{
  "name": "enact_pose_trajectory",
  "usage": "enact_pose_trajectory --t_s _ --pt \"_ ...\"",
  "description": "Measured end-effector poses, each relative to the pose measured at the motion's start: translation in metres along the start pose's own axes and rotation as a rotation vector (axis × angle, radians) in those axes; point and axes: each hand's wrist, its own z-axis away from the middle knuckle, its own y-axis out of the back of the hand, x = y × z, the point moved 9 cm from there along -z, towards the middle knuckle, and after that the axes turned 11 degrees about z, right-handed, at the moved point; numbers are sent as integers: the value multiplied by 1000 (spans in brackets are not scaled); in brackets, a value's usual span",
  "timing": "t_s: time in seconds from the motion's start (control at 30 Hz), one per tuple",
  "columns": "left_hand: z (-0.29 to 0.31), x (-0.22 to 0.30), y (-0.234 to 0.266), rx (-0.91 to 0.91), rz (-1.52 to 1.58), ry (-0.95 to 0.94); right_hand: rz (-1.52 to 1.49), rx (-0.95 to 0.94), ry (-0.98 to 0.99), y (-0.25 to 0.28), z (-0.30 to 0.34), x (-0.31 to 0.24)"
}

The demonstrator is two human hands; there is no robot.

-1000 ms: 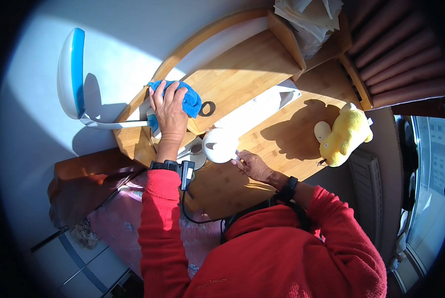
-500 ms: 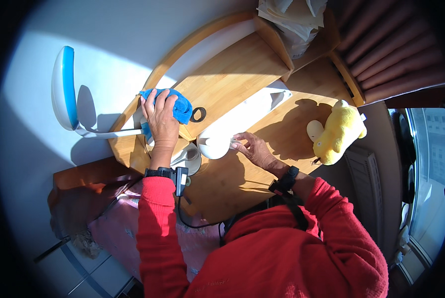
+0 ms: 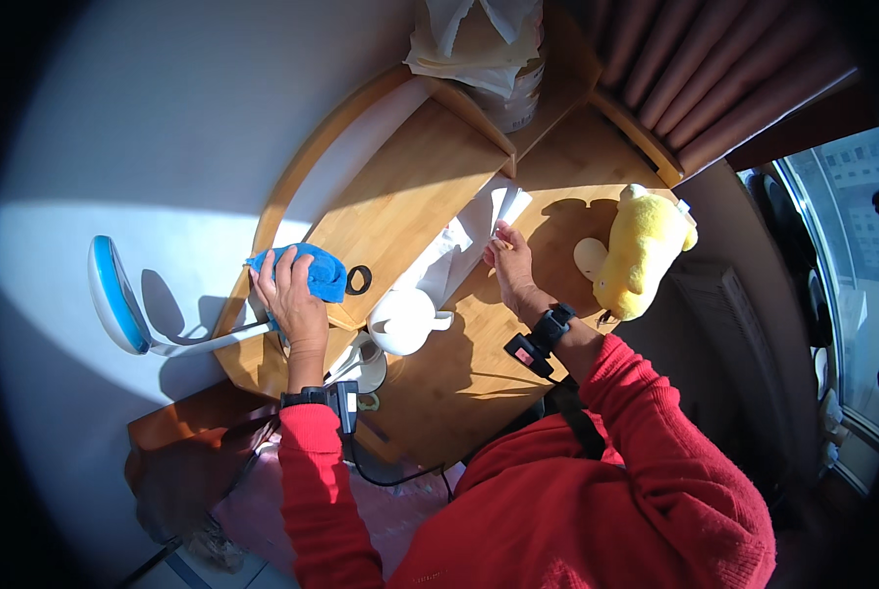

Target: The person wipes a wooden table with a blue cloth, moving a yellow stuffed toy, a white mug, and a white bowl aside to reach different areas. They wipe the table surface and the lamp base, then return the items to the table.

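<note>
The blue cloth (image 3: pixel 307 271) lies bunched on the left rim of the wooden bench (image 3: pixel 459 373), its long axis running roughly left to right across the picture, the soft, napped fabric crumpled into folds. The left hand (image 3: pixel 290 302) rests palm-down on it, fingers curled over the cloth's near edge, so its grip is closed on the cloth. The right hand (image 3: pixel 511 267) is raised over the middle of the bench with its fingertips pinched on a corner of white paper (image 3: pixel 494 214), a thin creased sheet lying diagonally toward the upper right. A small black ring (image 3: pixel 358 280) sits just beside the cloth on its right. A white glazed teapot (image 3: pixel 402 320), rounded, stands between the two hands. A lamp (image 3: pixel 120 306) with a blue-and-white oval head stands left of the cloth, its thin white arm passing under the left hand. A yellow plush toy (image 3: pixel 641 253) lies well apart at the right. A raised wooden shelf panel (image 3: pixel 410 187) slants behind the cloth.
</note>
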Motion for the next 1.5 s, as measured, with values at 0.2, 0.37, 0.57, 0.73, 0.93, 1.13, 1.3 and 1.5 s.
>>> enact_pose_trajectory --t_s 0.2,0.37,0.57,0.73,0.93,1.13,1.3,1.5 --pt "0 1 -1 11 2 -28 83 -52 104 -18 -7 -6" --pt "0 1 -2 34 -16 -47 -103 16 1 -10 -1 7" --pt "1 0 -2 49 -9 -57 219 358 100 21 -10 11" --pt "1 -2 -3 27 0 -45 82 102 55 -3 -28 20" --pt "1 -2 -3 28 17 -31 348 -52 231 -42 5 -15" --pt "1 -2 -3 27 5 -45 289 -210 179 -68 14 -16" --pt "1 1 -2 17 -7 -52 278 -294 185 -68 16 1" --pt "0 3 0 -5 -16 -17 352 -269 73 -18 30 34"
